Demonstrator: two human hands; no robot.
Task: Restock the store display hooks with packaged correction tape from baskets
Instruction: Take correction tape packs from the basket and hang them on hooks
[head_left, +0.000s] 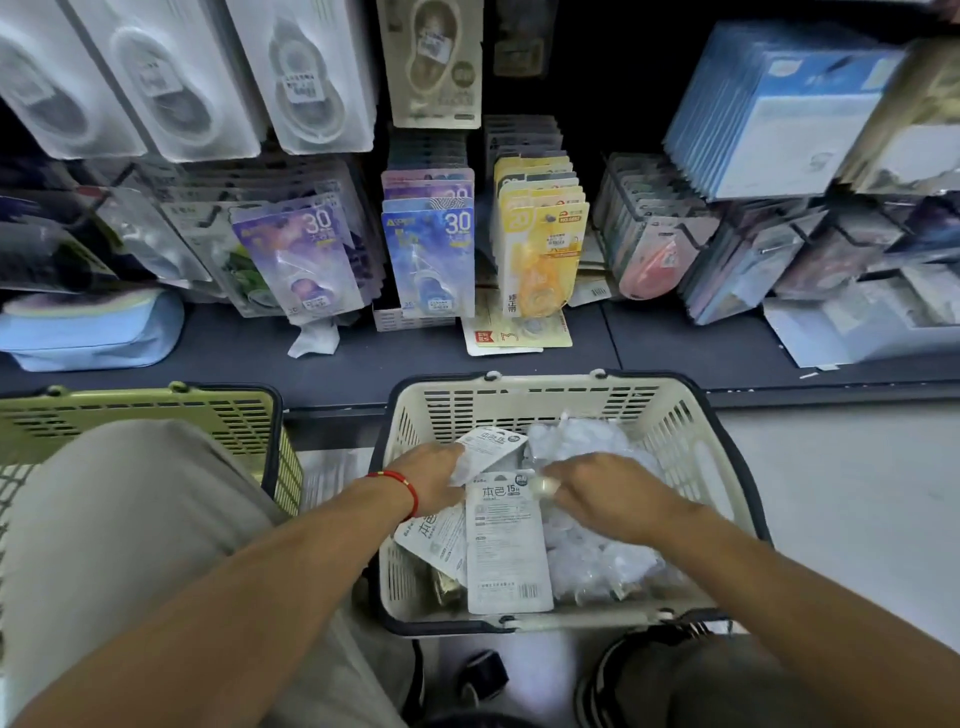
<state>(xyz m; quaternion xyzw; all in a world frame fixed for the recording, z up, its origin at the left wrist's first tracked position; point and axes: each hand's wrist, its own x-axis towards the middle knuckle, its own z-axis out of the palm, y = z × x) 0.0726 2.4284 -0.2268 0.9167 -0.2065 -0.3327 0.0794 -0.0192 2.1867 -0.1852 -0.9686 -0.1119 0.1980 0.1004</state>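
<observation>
blue pouch (88, 332) on shelf (675, 348), crumpled paper scrap (313, 339), blue packs (769, 109)

Both forearms reach forward and down; left grip (434, 470) and right grip (597, 486) lie palm-down, fingers curled, close together.

Open cream basket (670, 415) top; above, crowded hanging packs (431, 254), seemingly gapless.
</observation>
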